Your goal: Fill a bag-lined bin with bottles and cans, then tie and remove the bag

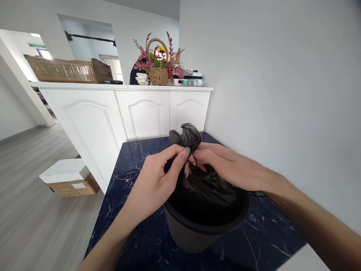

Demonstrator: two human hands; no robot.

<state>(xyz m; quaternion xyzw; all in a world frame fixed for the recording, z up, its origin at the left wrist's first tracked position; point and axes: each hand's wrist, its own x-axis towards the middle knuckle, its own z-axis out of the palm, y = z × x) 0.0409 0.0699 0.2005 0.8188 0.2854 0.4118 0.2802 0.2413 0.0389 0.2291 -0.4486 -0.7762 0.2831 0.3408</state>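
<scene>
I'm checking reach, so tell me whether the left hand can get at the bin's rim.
Probably yes: nothing visible blocks the bin's near rim, though the left hand is pinching the black bag.

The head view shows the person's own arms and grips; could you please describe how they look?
The left grip and right grip are bare hands without gloves; no ring shows, though some fingers are partly hidden. The left thumbnail looks fairly long. The left forearm and right forearm are bare where they show, with no sleeve, watch or bracelet in view.
</scene>
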